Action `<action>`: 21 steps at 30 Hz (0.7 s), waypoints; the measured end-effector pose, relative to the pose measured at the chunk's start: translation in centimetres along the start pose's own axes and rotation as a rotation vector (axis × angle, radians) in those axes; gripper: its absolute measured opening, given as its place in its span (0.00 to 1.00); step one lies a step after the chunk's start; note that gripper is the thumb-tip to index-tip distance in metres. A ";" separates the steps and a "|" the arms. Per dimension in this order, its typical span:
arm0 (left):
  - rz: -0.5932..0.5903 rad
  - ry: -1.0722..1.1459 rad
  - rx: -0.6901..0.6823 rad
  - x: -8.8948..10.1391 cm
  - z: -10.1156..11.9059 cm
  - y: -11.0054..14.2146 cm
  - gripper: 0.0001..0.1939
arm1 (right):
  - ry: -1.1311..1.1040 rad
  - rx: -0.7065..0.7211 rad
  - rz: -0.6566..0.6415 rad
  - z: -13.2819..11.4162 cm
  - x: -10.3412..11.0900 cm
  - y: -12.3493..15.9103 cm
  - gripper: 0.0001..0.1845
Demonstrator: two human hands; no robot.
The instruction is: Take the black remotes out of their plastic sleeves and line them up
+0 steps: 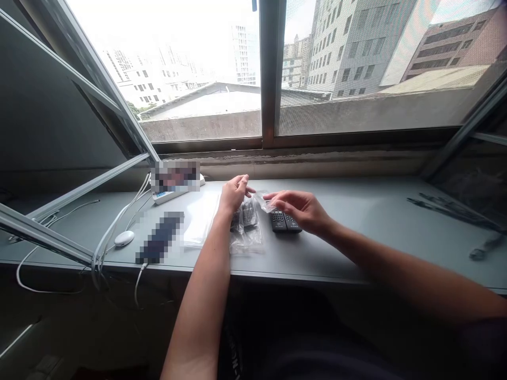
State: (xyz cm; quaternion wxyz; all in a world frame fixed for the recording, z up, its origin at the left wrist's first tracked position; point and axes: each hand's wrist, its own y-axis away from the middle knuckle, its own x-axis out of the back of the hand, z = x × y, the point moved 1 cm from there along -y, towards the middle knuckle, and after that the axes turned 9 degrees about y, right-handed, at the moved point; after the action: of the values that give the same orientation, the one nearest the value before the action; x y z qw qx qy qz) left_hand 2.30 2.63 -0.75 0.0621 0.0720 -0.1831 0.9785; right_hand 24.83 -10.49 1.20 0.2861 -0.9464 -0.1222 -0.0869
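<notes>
A clear plastic bag (260, 201) is stretched between my two hands above the desk. My right hand (299, 207) pinches its right side between thumb and fingers. At the bag's left edge, my left hand (234, 194) has its fingers curled together, apparently gripping the plastic; the fingertips are partly hidden. Below my right hand lie two black remote controls (285, 222) side by side, their upper ends covered by the bag and hand. Under my left hand are dark remote controls in clear bags (249, 215), partly hidden by my wrist.
White sheets or bags (200, 219) lie left of my forearm. Further left are a dark blurred-out object (160, 237) on a white cable, a white mouse-like object (124, 238) and a power strip (178, 195). Black cables (455, 211) lie at right. A metal frame (91, 179) slants at left.
</notes>
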 end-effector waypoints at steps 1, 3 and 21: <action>-0.021 0.040 0.016 -0.1 0.0 0.0 0.25 | 0.026 0.042 -0.012 -0.2 -0.1 0.1 0.15; -0.040 0.114 0.041 -0.2 0.0 -0.1 0.28 | 0.073 0.136 -0.047 -0.4 -0.3 0.3 0.13; 0.001 0.511 0.177 -0.1 1.0 0.1 0.30 | -0.074 -0.059 0.054 -0.1 0.8 -0.1 0.19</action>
State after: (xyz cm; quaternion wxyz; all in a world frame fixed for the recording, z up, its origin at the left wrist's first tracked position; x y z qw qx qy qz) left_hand 2.45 2.17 0.12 0.0992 -0.1723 -0.0752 0.9771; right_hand 25.56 -10.31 1.56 0.2555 -0.9600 -0.1045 -0.0474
